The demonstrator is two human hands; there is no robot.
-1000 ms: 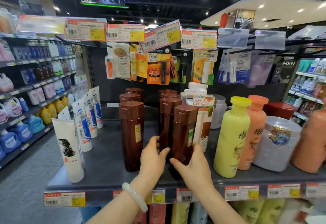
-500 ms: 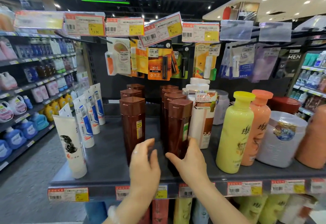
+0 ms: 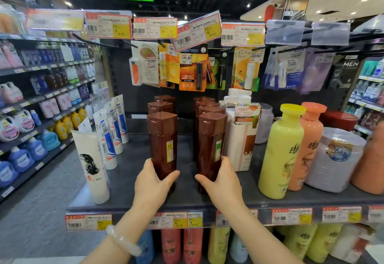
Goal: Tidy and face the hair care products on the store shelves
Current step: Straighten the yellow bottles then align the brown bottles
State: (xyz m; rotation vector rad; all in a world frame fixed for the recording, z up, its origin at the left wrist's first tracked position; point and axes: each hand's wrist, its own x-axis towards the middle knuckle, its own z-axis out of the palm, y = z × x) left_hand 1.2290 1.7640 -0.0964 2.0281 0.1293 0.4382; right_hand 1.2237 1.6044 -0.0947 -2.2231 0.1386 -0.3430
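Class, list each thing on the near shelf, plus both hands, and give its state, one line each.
Left hand: grip around the left front brown bottle, which stands upright, cap closed.
Right hand: grip around the right front brown bottle, upright, cap closed.
Yellow bottle: upright, capped.
Orange bottle: upright, behind the yellow one.
White tube: standing on its cap, leaning.

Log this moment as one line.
left hand: grips front-left brown plastic bottle | right hand: grips front-right brown plastic bottle | both upright on grey shelf
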